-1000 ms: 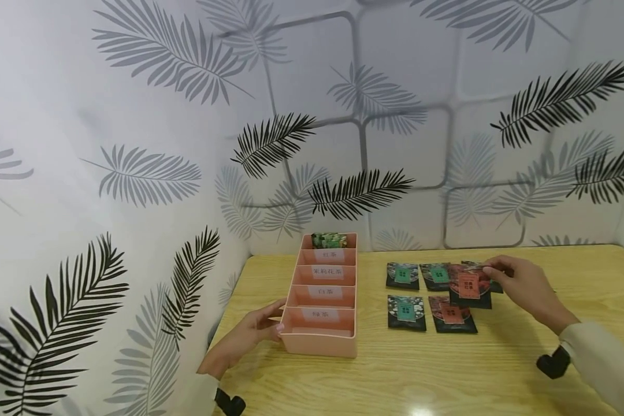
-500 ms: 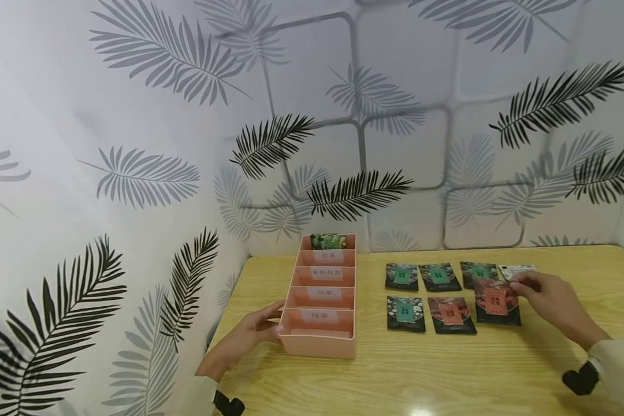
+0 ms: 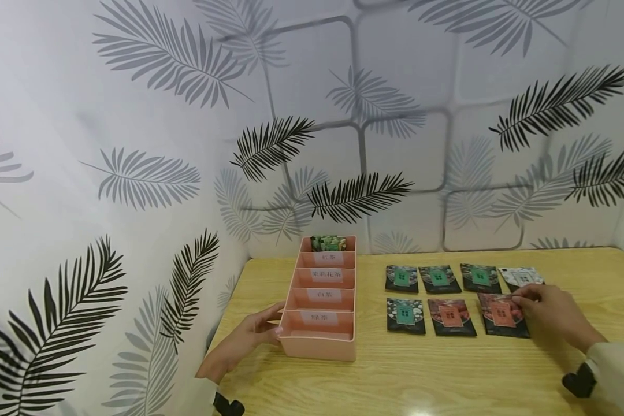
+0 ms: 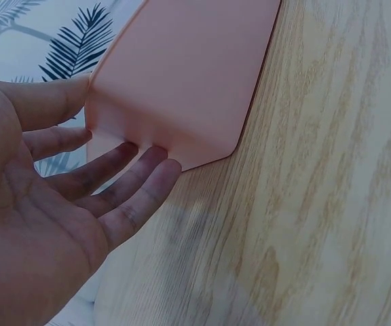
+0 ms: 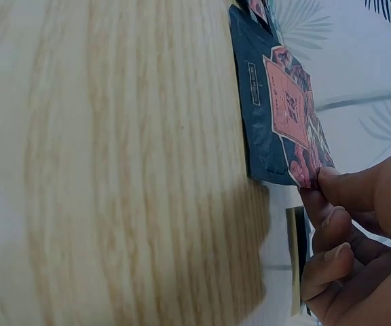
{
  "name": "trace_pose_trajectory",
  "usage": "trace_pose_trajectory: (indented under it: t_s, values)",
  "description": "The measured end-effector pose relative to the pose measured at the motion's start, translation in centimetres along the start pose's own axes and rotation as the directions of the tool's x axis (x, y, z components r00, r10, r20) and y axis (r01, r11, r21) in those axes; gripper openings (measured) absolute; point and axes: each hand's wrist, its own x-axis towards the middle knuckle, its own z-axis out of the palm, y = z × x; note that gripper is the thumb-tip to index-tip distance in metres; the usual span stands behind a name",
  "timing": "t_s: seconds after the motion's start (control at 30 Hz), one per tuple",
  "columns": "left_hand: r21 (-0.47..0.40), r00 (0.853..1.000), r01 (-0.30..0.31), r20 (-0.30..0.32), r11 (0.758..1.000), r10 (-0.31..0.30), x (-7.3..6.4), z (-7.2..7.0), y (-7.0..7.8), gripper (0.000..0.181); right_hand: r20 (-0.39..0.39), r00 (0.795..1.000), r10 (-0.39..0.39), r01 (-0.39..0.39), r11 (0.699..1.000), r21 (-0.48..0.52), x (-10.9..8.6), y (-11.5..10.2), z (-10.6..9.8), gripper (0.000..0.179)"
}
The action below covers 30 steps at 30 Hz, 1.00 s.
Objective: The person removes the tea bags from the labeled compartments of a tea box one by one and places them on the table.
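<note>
My left hand holds the near left corner of a pink divided box, with fingertips against its wall. The compartments carry paper labels, and green packets stand in the rearmost one. My right hand pinches the top right corner of a black-and-red tea bag sachet between thumb and finger. In the right wrist view that sachet slants slightly at the table surface; whether it lies fully flat I cannot tell. Left of it lies another red sachet.
Green-labelled sachets lie in a back row, among them one sachet at its left end. A white sachet lies partly behind my right hand. A white-flowered sachet sits front left. The wooden table meets a leaf-patterned wall.
My right hand has carried the red sachet rightward and down to the front row's right end. The back-row sachets it covered now show. My left hand stays at the box.
</note>
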Motion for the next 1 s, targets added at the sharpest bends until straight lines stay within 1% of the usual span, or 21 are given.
trace_pose_trajectory:
  t_s: [0.2, 0.47, 0.6, 0.77, 0.87, 0.93, 1.0]
  values:
    - [-0.003, 1.000, 0.004, -0.004, 1.000, -0.004, 0.0, 0.0, 0.0, 0.062, -0.009, 1.000, -0.013, 0.013, 1.000, -0.015, 0.3, -0.3, 0.5, 0.033]
    - [-0.017, 1.000, -0.001, 0.014, 1.000, 0.002, 0.2, 0.0, -0.5, 0.059, 0.000, 1.000, 0.017, -0.017, 1.000, 0.010, 0.2, -0.1, 1.3, 0.031]
    - [-0.018, 1.000, 0.004, 0.011, 1.000, -0.004, 0.2, -0.1, -0.6, 0.059, 0.003, 1.000, 0.024, -0.024, 1.000, 0.019, 0.2, -0.2, 1.1, 0.034]
    - [-0.020, 1.000, -0.001, 0.005, 1.000, 0.001, 0.2, -0.2, -0.5, 0.061, 0.012, 1.000, 0.028, -0.028, 0.999, 0.032, 0.3, -0.3, 0.5, 0.042]
    - [-0.022, 1.000, -0.001, 0.006, 1.000, 0.002, 0.2, -0.2, -0.4, 0.061, 0.011, 1.000, 0.025, -0.025, 0.999, 0.038, 0.5, -0.4, 0.4, 0.043]
    - [-0.021, 1.000, -0.001, 0.007, 1.000, 0.001, 0.2, -0.2, -0.4, 0.060, 0.008, 1.000, 0.019, -0.019, 0.998, 0.054, 0.6, -0.7, 0.3, 0.043]
    - [-0.022, 1.000, 0.002, 0.009, 1.000, -0.002, 0.1, -0.2, -0.3, 0.060, -0.013, 1.000, 0.006, -0.005, 0.998, 0.056, 0.8, -1.1, 0.3, 0.043]
